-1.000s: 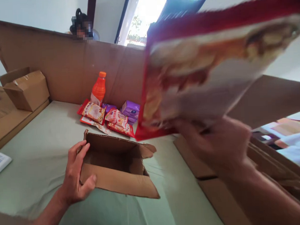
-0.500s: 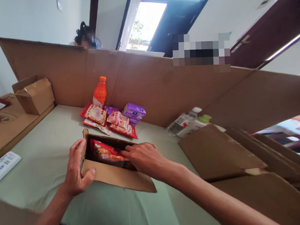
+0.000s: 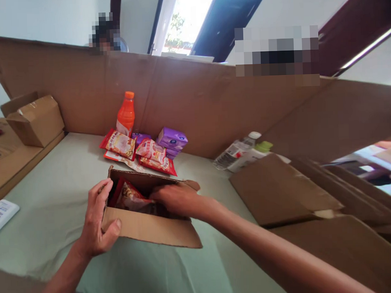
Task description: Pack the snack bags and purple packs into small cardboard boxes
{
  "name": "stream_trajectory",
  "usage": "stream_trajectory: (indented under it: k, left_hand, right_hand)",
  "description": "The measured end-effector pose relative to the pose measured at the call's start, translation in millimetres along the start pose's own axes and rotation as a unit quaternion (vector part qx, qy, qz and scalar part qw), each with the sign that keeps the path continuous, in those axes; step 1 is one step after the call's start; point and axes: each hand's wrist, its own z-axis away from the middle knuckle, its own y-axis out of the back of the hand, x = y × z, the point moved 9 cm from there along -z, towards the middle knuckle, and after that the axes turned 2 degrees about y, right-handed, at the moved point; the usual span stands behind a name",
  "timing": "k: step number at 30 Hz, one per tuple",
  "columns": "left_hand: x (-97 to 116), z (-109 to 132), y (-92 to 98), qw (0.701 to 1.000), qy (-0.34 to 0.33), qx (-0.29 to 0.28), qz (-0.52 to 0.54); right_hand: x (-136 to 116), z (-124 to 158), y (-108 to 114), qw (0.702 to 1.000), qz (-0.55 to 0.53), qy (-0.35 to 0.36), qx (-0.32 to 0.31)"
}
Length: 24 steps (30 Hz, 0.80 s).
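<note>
Moved: snack pack (image 3: 129,196) tipped deeper into box (image 3: 147,227) by right hand (image 3: 174,198) vs 0.5 s ago.
Right hand: fingers together, laid on snack pack; grip not discernible.
Left hand (image 3: 97,220): clamped on box wall, 9 o'clock.

Surface: green-clothed table (image 3: 50,198)
Centre: open box (image 3: 147,227)
Upper middle: snack packets (image 3: 151,154), orange bottle (image 3: 126,114), purple packs (image 3: 172,138)
Right: flat cardboard (image 3: 280,190)

Under your right hand (image 3: 174,198) the snack bag (image 3: 131,196) is red with a tan picture. The box (image 3: 147,228) by your left hand (image 3: 97,227) is brown.
</note>
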Motion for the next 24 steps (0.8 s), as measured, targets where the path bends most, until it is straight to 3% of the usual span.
stream_trajectory:
  k: [3,8,11,18,24]
  left_hand:
    - [3,-1,0.3,1.0,-0.005,-0.015,-0.019]
    - [8,4,3.7,1.0,-0.018,0.01,-0.017]
    - [4,5,2.7,1.0,0.0,-0.005,-0.007]
    - [0,-4,-0.9,0.994,-0.002,-0.107,-0.004]
    - [1,-7,0.6,0.997,0.016,-0.08,-0.016]
  right_hand:
    - [3,-1,6,1.0,-0.012,0.002,0.016]
    - [20,24,47,0.972,-0.121,-0.024,0.199]
    - [34,37,61,0.946,-0.18,-0.021,0.27]
    - [71,72,48,0.925,-0.136,-0.103,0.341]
    - [51,78,36,0.927,-0.11,-0.086,0.349]
